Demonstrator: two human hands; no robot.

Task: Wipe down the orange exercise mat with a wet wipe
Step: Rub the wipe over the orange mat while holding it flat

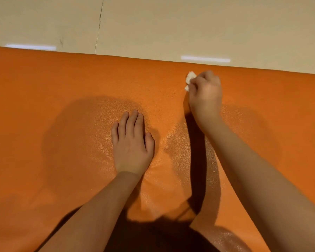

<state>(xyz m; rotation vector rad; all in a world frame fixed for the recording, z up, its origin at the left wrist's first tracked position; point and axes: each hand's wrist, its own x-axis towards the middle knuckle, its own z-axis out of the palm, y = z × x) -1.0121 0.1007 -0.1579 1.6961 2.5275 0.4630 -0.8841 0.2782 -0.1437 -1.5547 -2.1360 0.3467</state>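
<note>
The orange exercise mat [53, 99] fills most of the view, its far edge running across the top. My right hand [206, 93] grips a crumpled white wet wipe [189, 79] and holds it against the mat near the far edge, right of centre. Only small white bits of the wipe show past my curled fingers. My left hand [132, 142] lies flat on the mat at the centre, fingers straight and together, palm down. A glossy damp sheen shows on the mat between and below my forearms.
Beige floor tiles [171, 24] lie beyond the mat's far edge, with a dark grout line at upper left and bright light reflections. My shadow darkens the mat around the left hand and at the bottom.
</note>
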